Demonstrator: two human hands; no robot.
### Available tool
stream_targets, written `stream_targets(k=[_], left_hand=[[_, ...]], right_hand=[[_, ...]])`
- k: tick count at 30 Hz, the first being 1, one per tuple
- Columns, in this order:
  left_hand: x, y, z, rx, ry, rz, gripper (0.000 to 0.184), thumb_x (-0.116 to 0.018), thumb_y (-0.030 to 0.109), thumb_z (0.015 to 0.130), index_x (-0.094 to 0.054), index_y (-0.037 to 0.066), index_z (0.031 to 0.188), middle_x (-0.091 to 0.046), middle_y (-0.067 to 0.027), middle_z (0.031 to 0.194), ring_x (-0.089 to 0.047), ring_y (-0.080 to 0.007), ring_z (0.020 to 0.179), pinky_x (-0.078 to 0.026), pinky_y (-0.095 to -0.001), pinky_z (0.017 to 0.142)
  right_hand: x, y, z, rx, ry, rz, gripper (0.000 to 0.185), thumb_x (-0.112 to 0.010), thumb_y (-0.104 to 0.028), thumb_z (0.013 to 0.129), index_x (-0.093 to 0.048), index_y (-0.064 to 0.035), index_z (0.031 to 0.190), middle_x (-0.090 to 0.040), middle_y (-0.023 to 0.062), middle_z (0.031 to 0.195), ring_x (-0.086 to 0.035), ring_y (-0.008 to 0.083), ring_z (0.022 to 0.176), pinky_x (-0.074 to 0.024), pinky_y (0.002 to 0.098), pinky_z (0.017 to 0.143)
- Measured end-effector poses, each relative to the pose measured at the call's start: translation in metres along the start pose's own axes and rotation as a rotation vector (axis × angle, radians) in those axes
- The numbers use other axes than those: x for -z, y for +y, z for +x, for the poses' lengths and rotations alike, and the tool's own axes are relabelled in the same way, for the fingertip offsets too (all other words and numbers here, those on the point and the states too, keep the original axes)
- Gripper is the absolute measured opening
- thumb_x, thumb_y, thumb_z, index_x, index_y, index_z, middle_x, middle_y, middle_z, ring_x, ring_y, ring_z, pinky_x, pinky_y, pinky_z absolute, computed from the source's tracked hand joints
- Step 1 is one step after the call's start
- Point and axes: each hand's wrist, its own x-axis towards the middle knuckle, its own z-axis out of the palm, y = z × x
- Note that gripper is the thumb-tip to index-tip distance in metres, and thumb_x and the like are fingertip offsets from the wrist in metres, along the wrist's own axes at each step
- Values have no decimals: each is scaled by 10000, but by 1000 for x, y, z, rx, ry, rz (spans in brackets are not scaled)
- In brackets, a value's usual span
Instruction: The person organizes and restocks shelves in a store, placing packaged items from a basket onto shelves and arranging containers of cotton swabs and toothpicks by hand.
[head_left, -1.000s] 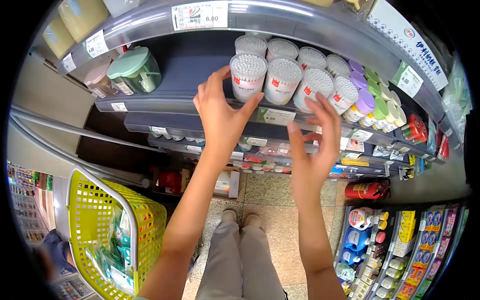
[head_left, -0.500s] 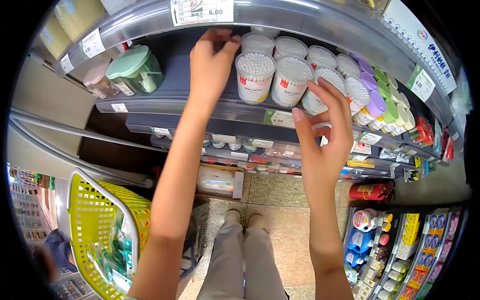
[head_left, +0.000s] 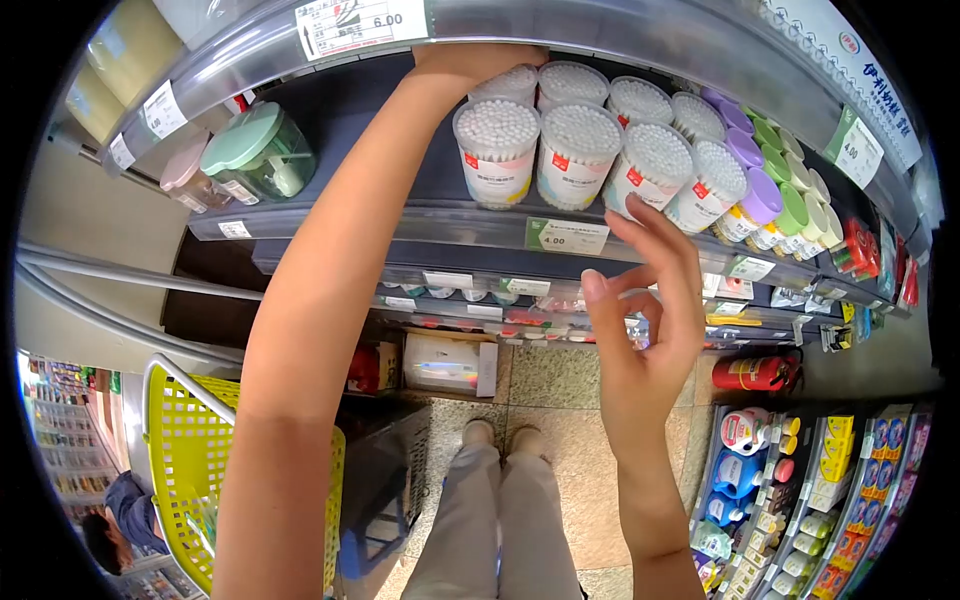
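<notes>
Clear round tubs of cotton swabs (head_left: 496, 150) stand in two rows on the shelf, with red marks on their white labels. My left hand (head_left: 468, 60) reaches deep over the shelf behind the back-left tub (head_left: 510, 84). Its fingers are largely hidden by the tubs and the upper shelf edge, so its grip does not show. In front of the shelf edge, my right hand (head_left: 660, 310) has its fingers apart and curved, holding nothing. Its fingertips are close to the lower part of a front tub (head_left: 648, 165).
Lilac-lidded (head_left: 762, 195) and green-lidded tubs (head_left: 792, 208) continue the row rightward. A green-lidded container (head_left: 262, 150) stands left. The upper shelf's edge (head_left: 560, 35) overhangs the tubs. Below are a yellow-green basket (head_left: 190, 440), a red fire extinguisher (head_left: 752, 373) and a person (head_left: 130, 520) at lower left.
My left hand has moved right and deeper, behind the back tubs. The front tubs look slightly shifted as the view moved. My right hand stays nearly in place, a little lower.
</notes>
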Motion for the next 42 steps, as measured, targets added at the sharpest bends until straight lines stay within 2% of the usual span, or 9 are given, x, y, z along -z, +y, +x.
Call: stream_targets(k=[5,11,15,18,21,24,31,34,42], left_hand=[[5,1,-1,21,97,-41,472,-830,223,752,-702,7,1151,-718,-122,1110,-675,-217,1002,-521,-346,888],[46,-3,-36,122,426,-164,480,-847,228,720,-713,-7,1117,-724,-145,1080,-686,-227,974,-525,-356,878],[65,15,-90,330,492,-64,486,-859,231,698,-721,-16,1094,-729,-161,1061,-694,-233,955,-527,-362,872],[69,60,-119,560,531,59,594,-897,252,632,-706,-57,1102,-718,-185,1017,-692,-227,869,-548,-352,791],[64,79,-134,526,511,-40,614,-899,237,638,-685,-93,1109,-704,-171,938,-657,-213,813,-552,-339,745],[60,88,-137,544,450,-184,619,-870,241,707,-664,-44,1216,-704,-154,1056,-653,-191,936,-529,-321,816],[65,83,-152,532,292,-215,731,-877,194,715,-572,4,1351,-671,-141,1183,-654,-204,990,-520,-345,892],[59,74,-156,376,252,-223,756,-878,135,703,-540,8,1367,-653,-134,1216,-652,-210,1038,-494,-350,963],[58,81,-161,433,253,-266,640,-865,62,689,-591,16,1265,-695,-104,1128,-655,-204,1066,-492,-346,972]], right_hand=[[2,2,-3,-15,-5,14,355,-713,-59,863,-682,-74,1216,-588,121,1335,-570,90,771,-455,213,613],[6,3,-4,-17,-12,11,341,-702,-64,875,-677,-54,1215,-585,132,1338,-590,86,760,-454,211,614],[4,1,-5,3,-29,15,335,-696,-66,883,-675,-53,1218,-578,138,1347,-601,91,765,-460,210,615],[1,0,-7,-13,-48,28,331,-692,-69,889,-672,-54,1219,-573,140,1353,-605,93,772,-467,210,620],[-2,2,-8,-24,-65,30,325,-688,-71,894,-670,-54,1219,-571,139,1356,-609,92,781,-473,210,627],[-3,3,-9,-11,-78,19,323,-684,-72,898,-667,-54,1221,-571,139,1356,-612,91,789,-478,211,633],[-4,3,-13,-40,-94,32,325,-679,-71,900,-664,-60,1225,-573,136,1351,-612,90,796,-479,210,646],[-4,5,-13,-31,-87,33,325,-678,-72,901,-664,-62,1225,-573,135,1348,-610,89,801,-480,210,651],[-3,5,-13,-31,-89,44,332,-675,-61,901,-661,-63,1232,-574,134,1346,-606,93,806,-478,209,651]])
